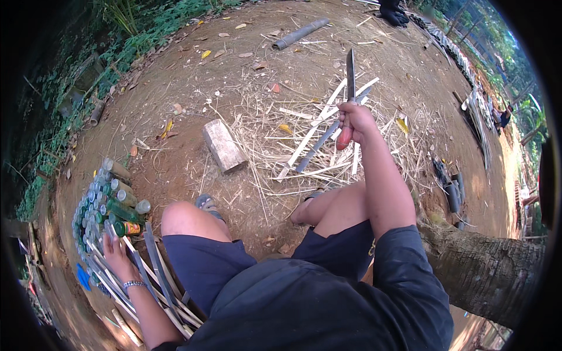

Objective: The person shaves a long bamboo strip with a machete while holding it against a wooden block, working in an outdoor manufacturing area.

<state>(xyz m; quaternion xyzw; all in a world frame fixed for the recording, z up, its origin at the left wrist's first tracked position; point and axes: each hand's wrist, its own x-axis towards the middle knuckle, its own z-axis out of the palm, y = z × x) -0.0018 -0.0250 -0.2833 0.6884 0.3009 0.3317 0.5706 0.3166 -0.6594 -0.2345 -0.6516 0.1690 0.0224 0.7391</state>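
My right hand (359, 121) is closed around the reddish handle of a machete (350, 73), held out in front of me with its dark blade pointing away. Below it on the ground lie several pale split bamboo strips (304, 146) and a greyish one, among thin shavings. At my left side, my left hand (119, 257) reaches down with fingers stretched out, over a bundle of long bamboo strips (157, 260) beside my thigh. Whether its fingers touch the strips is hard to see. A short wooden block (224, 146) lies in front of my knees.
Glass bottles (120, 202) are heaped at the left, past the bundle. A bamboo tube (301, 33) lies farther off on the dirt. To the right are a thick rough-barked trunk (486, 272) and dark tubes (453, 196). Green plants border the far left.
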